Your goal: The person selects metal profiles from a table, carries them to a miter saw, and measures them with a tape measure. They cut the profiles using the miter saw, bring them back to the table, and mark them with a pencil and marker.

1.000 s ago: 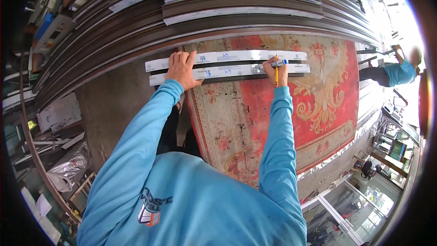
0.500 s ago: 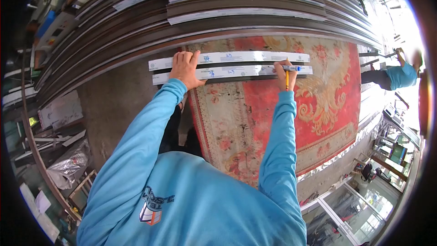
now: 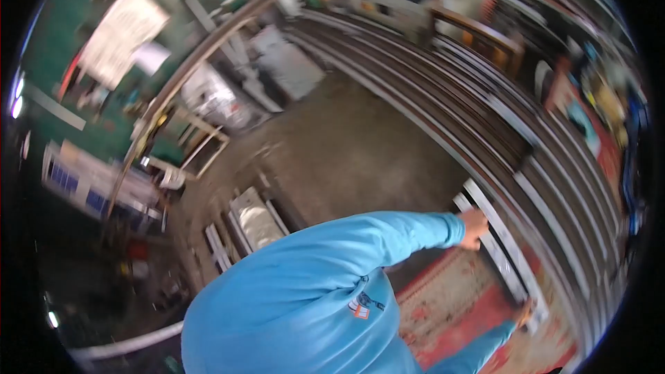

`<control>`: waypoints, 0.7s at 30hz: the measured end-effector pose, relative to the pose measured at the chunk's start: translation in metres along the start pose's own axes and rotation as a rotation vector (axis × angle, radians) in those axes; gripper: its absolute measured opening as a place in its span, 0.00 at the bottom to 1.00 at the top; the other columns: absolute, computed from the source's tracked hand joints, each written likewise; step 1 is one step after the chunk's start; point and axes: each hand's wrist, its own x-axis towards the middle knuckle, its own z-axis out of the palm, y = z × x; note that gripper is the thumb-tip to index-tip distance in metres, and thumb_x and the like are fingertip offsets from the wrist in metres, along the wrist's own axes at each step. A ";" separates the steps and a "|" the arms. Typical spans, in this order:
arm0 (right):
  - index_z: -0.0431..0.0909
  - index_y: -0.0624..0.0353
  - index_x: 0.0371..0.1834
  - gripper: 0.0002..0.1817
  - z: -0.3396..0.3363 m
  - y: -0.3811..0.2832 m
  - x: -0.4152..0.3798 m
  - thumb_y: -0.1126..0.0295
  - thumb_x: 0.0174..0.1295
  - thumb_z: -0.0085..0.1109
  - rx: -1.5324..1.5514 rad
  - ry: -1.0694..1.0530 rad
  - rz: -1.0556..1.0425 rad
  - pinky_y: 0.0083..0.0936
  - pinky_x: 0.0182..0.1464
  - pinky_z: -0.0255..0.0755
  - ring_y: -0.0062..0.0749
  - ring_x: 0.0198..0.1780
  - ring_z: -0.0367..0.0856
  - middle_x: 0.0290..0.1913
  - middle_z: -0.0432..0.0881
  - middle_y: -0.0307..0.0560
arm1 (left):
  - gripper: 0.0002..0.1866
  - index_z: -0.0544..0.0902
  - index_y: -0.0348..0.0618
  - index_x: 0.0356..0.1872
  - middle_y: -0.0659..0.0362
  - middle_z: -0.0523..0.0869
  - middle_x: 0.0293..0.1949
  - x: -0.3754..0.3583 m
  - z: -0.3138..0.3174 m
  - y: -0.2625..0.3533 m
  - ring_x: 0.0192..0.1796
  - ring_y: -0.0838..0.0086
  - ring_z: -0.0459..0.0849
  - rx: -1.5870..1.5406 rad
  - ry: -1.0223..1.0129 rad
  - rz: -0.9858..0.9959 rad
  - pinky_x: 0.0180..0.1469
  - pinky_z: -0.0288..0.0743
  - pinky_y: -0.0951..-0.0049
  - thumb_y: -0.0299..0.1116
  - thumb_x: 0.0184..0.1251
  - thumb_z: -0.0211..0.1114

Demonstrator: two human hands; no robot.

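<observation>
Two long, narrow metal profiles with white film lie side by side; the outer profile [image 3: 521,271] and inner profile [image 3: 500,263] slant down to the right, with a dark gap between. My left hand [image 3: 473,228] is closed across them near their upper end, its fingers smeared by motion. Toward the lower end, my right hand [image 3: 528,313] is at the profiles with its fingers bent. It held a blue-tipped marker pen and a yellow pencil in the earlier frame; both are too blurred to make out now.
Long dark profiles [image 3: 443,121] are stacked beyond my hands. Under the work lies a red patterned carpet [image 3: 457,305], meeting the concrete floor [image 3: 346,145]. A foil-wrapped bundle [image 3: 218,97] and a wooden frame [image 3: 204,152] stand on the left, with more profiles [image 3: 253,218] nearby.
My view has swung left, bringing the floor and green wall into sight. Both hands stay at the profiles, which now appear at the lower right. The other person has left the view.
</observation>
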 end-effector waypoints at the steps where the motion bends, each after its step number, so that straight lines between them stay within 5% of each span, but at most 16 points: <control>1: 0.78 0.61 0.53 0.21 0.006 -0.013 0.001 0.61 0.61 0.66 0.080 0.029 0.068 0.25 0.40 0.77 0.32 0.39 0.80 0.42 0.83 0.49 | 0.18 0.82 0.39 0.27 0.46 0.82 0.32 -0.027 -0.015 -0.004 0.41 0.49 0.81 -0.059 -0.095 -0.080 0.43 0.73 0.49 0.46 0.43 0.68; 4: 0.75 0.61 0.58 0.27 0.011 -0.006 0.036 0.59 0.59 0.69 -0.057 -0.033 0.021 0.23 0.38 0.78 0.30 0.39 0.82 0.43 0.84 0.49 | 0.20 0.85 0.40 0.29 0.44 0.85 0.29 -0.125 -0.051 -0.022 0.37 0.48 0.83 -0.142 -0.328 -0.274 0.40 0.76 0.50 0.49 0.45 0.67; 5: 0.77 0.59 0.51 0.21 0.009 0.010 0.057 0.61 0.59 0.68 0.041 -0.048 -0.040 0.21 0.34 0.77 0.28 0.34 0.82 0.38 0.84 0.46 | 0.23 0.86 0.39 0.33 0.43 0.86 0.33 -0.148 -0.063 -0.028 0.40 0.48 0.84 -0.082 -0.531 -0.374 0.43 0.76 0.50 0.51 0.49 0.65; 10: 0.77 0.60 0.49 0.19 0.114 -0.129 0.020 0.62 0.60 0.67 0.000 -0.294 -0.195 0.23 0.36 0.77 0.29 0.35 0.82 0.38 0.84 0.47 | 0.28 0.86 0.38 0.43 0.45 0.86 0.44 -0.320 -0.019 -0.140 0.48 0.50 0.84 -0.159 -0.793 -0.791 0.51 0.76 0.53 0.55 0.55 0.66; 14: 0.77 0.60 0.48 0.16 0.175 -0.184 -0.037 0.63 0.60 0.65 -0.070 -0.506 -0.296 0.25 0.38 0.77 0.31 0.36 0.82 0.38 0.84 0.47 | 0.27 0.85 0.38 0.45 0.44 0.85 0.47 -0.434 -0.036 -0.164 0.53 0.50 0.83 -0.259 -0.424 -1.224 0.55 0.75 0.54 0.53 0.54 0.68; 21: 0.77 0.61 0.45 0.13 0.238 -0.212 -0.157 0.66 0.61 0.63 -0.288 -0.944 -0.427 0.29 0.41 0.77 0.33 0.38 0.82 0.39 0.84 0.49 | 0.19 0.86 0.39 0.43 0.45 0.85 0.47 -0.564 -0.014 -0.178 0.50 0.49 0.84 -0.367 -0.114 -1.652 0.52 0.77 0.54 0.42 0.56 0.66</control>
